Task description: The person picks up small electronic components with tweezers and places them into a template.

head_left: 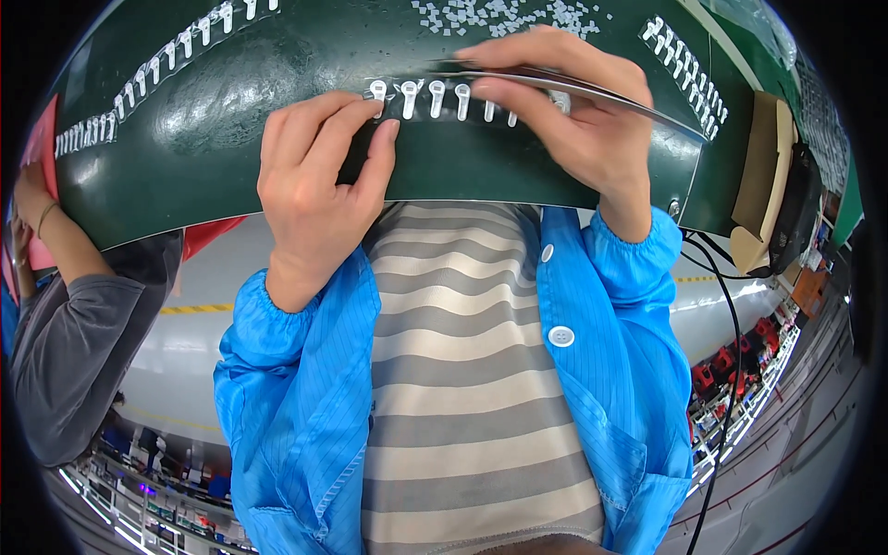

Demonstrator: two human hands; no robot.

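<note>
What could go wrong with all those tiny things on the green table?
The right hand partly covers the row of white key-shaped pieces, so it might bump some crooked.

The metal tweezers point toward the left hand, whose fingertip is at the leftmost piece in that row, so a slip could poke it.

The scattered little translucent squares look loose, so a sleeve or hand might brush them about.

Slim tweezers (610,98) in smooth, silvery metal with a soft shine. Small white pieces (436,99) in glossy, plastic-looking material. Dark green tabletop (213,176), smooth and reflective (glare smeared in pale, mottled patches). Blue jacket (287,416) of thin, satiny, finely lined cloth with smooth, plastic-looking buttons (561,336). Striped shirt (472,407) of soft, matt fabric. Open box (760,176) in plain, matt brown cardboard.
</note>
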